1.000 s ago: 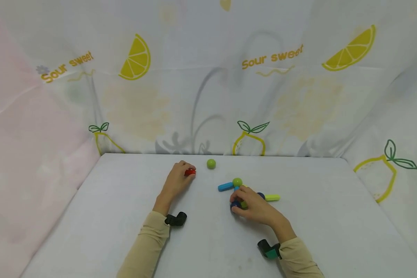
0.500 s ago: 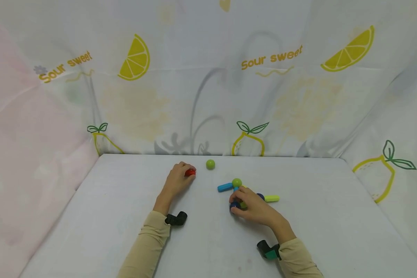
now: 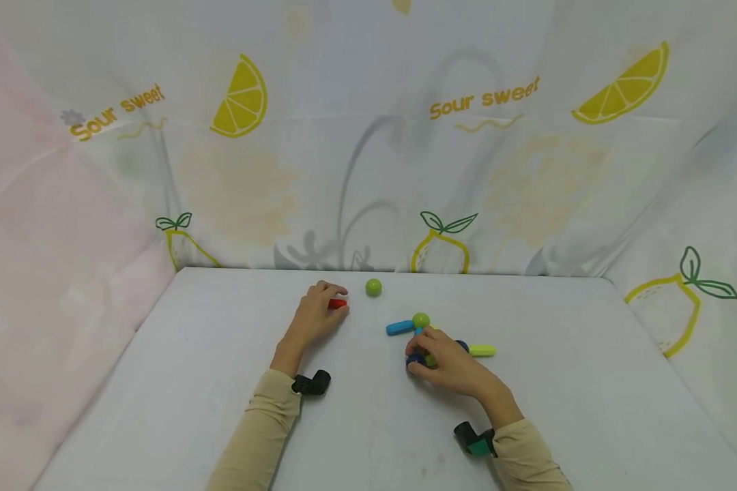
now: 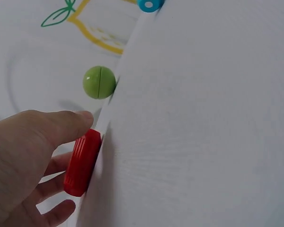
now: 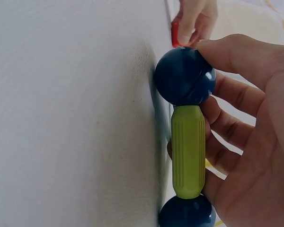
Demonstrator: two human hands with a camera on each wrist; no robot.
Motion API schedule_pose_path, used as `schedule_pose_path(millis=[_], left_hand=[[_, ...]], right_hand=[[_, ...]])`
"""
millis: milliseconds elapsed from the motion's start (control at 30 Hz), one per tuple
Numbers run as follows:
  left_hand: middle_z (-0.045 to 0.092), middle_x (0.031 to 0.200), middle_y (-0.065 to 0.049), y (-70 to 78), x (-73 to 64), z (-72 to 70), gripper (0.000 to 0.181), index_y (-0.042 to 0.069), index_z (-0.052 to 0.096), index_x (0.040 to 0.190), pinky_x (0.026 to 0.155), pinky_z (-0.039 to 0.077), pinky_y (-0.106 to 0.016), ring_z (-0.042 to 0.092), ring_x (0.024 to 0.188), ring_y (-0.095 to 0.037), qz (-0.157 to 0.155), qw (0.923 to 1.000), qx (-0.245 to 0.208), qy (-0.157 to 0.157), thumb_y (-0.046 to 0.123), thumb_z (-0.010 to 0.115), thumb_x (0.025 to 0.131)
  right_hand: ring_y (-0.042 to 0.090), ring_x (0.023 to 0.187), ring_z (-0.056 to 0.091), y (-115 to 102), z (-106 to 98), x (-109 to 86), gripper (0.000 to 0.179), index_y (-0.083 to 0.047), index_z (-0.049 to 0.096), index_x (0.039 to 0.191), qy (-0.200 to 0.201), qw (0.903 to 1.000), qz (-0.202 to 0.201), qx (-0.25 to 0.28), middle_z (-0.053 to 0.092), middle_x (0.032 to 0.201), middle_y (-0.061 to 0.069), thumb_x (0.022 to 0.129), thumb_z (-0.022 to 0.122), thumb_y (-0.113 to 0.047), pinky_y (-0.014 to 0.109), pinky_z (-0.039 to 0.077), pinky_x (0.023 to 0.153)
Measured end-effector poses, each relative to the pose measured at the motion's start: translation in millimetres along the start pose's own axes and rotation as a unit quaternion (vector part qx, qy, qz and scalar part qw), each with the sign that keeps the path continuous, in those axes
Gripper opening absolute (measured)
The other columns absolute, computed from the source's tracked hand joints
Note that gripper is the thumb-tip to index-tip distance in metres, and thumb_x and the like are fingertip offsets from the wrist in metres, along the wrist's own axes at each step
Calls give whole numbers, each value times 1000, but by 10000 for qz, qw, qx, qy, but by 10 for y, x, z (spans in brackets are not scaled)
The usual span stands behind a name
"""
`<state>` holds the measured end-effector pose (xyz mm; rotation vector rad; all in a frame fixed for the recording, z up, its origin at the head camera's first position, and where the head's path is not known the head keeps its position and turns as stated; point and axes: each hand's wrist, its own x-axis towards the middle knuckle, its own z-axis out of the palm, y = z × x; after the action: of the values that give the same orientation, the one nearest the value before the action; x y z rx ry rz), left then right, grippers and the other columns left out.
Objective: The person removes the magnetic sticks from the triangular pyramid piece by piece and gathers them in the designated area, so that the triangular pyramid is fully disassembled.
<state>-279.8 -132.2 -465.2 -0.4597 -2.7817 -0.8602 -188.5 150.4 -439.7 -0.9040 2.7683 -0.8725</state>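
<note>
On the white table (image 3: 221, 382), a red rod (image 4: 83, 163) with ribbed sides lies between the thumb and fingers of my left hand (image 3: 313, 314). The fingers stand loosely apart around it, with a gap above the rod in the head view. My right hand (image 3: 448, 365) holds a dark blue ball (image 5: 184, 75), thumb on one side and fingers curled behind. That ball joins a yellow-green rod (image 5: 188, 151), which ends at another blue ball (image 5: 187, 213). A green ball (image 3: 420, 320) and a blue rod (image 3: 399, 328) adjoin this piece; my hand hides some of it.
A loose green ball (image 3: 373, 287) sits near the table's back edge, between the hands. Another yellow-green rod (image 3: 482, 350) sticks out right of the right hand. A printed curtain (image 3: 356, 170) hangs behind the table.
My left fingers have spread slightly, showing more gap around the red rod. The right hand keeps its hold on the blue ball. The whole view shifts a little with the head.
</note>
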Motion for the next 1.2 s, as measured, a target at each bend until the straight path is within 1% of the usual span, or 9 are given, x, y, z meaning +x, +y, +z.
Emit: schedule_pose_path(millis=[167,333,433,600,700,767,933,1100,1200], left_hand=[[59,113,-12,84,18,-36,26,13,65,110,87,39,-53,53,108,-34,284,9993,-19,256,20,69,85],[60,112,-9,273,19,-39,24,12,65,109,87,40,-52,55,104,-30,653,9969,-224,382,16,68,86],[61,110,-8,403,5,-6,25,10,65,111,85,42,-48,56,101,-27,881,9951,-390,219,15,67,87],[61,110,-7,578,-37,89,26,10,63,114,88,46,-40,57,103,-22,1244,9890,-645,-476,17,64,90],[62,111,-8,647,-61,147,26,9,62,115,89,48,-37,58,103,-20,1379,9855,-672,-732,18,63,90],[62,110,-8,676,-74,184,26,9,62,115,88,48,-37,58,102,-20,1421,9845,-654,-797,17,63,90],[61,109,-3,721,-92,282,25,12,62,115,87,49,-33,58,101,-17,1288,9857,-552,-940,17,62,91],[62,107,-1,742,-99,399,28,14,61,118,84,49,-30,59,100,-15,1098,9881,-375,-1009,20,62,91],[63,106,-1,762,-106,446,29,14,62,119,81,49,-30,59,99,-15,1012,9896,-297,-984,21,62,91]], right_hand=[[11,92,49,4,-8,4,19,-16,59,105,-27,10000,-9,39,51,99,-4,89,65,-25,29,45,81],[9,93,50,32,-17,5,19,-17,59,106,-119,9999,37,95,52,100,-5,91,63,-27,28,46,82],[8,91,52,43,-38,2,17,-17,60,106,-73,9998,0,164,54,99,-6,92,61,-27,28,47,81],[6,86,55,64,-84,11,12,-12,61,104,207,9984,-219,477,58,95,-7,93,59,-19,25,49,79],[6,86,57,87,-107,28,11,-11,60,104,404,9966,-260,665,60,95,-6,93,59,-14,25,51,80],[7,87,58,111,-112,43,11,-10,60,104,501,9957,-236,740,61,95,-5,93,58,-13,25,52,80],[7,86,59,157,-110,72,12,-10,61,105,734,9940,-173,788,62,95,-3,93,58,-12,25,51,79],[10,86,58,186,-110,97,14,-8,61,106,1204,9899,-131,736,63,97,1,92,59,-10,28,50,78],[14,90,56,216,-106,113,15,-7,60,107,1422,9870,29,746,60,101,4,92,60,-9,33,49,79]])
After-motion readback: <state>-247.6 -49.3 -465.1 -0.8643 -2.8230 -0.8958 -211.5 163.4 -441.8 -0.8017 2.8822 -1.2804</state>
